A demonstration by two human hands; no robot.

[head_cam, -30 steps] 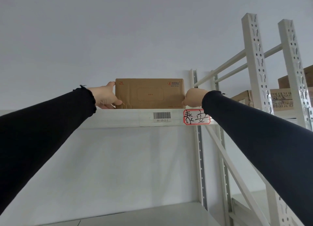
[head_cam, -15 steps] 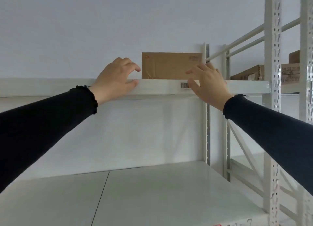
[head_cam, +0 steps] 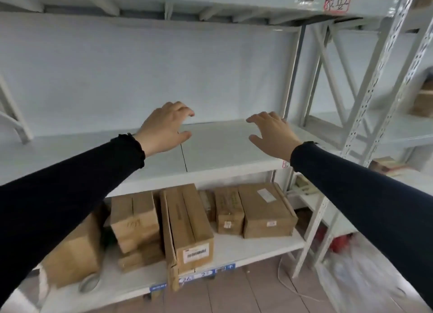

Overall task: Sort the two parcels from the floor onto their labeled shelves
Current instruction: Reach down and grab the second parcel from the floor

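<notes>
Nearest to me are my two dark sleeves, reaching forward and up from the lower corners. My left hand [head_cam: 164, 128] and my right hand [head_cam: 273, 133] hover side by side above the bare middle shelf [head_cam: 218, 148], palms down. The fingers [head_cam: 185, 111] are spread and loosely curled, holding nothing and touching nothing that I can make out.

Below the hands, the bottom shelf [head_cam: 234, 249] carries a row of cardboard boxes [head_cam: 189, 226], some upright, one leaning at the left. Under and in front of it I can see a strip of tiled floor [head_cam: 234, 294], with no loose parcel lying on it in this view.

That is the relation my coming move turns on. A parcel on the floor must lie down and toward me from the fingers, outside the picture, so I cannot tell its long axis or which hand is nearer. I judge that I have to lower both hands and tilt my view down before choosing.

Farthest off, at the top right, the upper shelf beam bears a barcode sticker and a handwritten red-bordered label [head_cam: 337, 1].
</notes>
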